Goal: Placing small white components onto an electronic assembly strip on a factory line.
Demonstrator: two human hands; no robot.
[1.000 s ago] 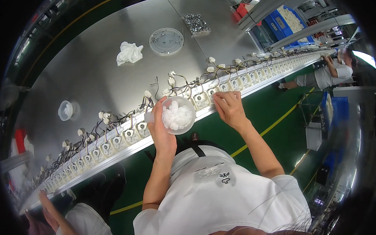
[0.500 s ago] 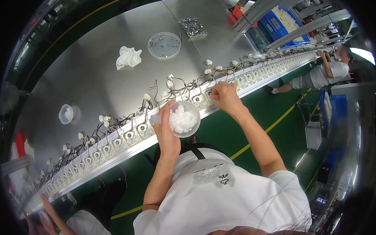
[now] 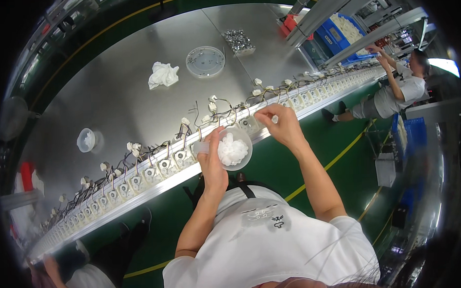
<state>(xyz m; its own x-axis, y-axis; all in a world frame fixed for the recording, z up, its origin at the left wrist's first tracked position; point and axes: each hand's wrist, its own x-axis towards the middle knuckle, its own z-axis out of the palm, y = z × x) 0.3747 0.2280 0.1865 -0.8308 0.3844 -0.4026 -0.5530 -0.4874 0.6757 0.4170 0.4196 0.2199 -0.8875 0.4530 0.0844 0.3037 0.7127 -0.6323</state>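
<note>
My left hand is closed around a translucent plastic measuring cup, whose handle sticks out to the left. Small white pieces fill much of the cup. To its right, my right hand is raised over a long row of white plastic parts with wires. Its thumb and forefinger come together in a pinch; whatever lies between them is too small to make out. The parts sit in a metal rail that runs diagonally across the view, and the cup hangs just in front of it.
On the metal table lie a crumpled white cloth, a round clear dish, a bag of small metal pieces and a small cup. A co-worker stands far right, another at lower left. Blue bins stand behind.
My right hand has drawn back slightly from the row, its pinching fingers now lifted. The cup in my left hand shows slightly further right and lower. The far-right co-worker's arms have moved.
</note>
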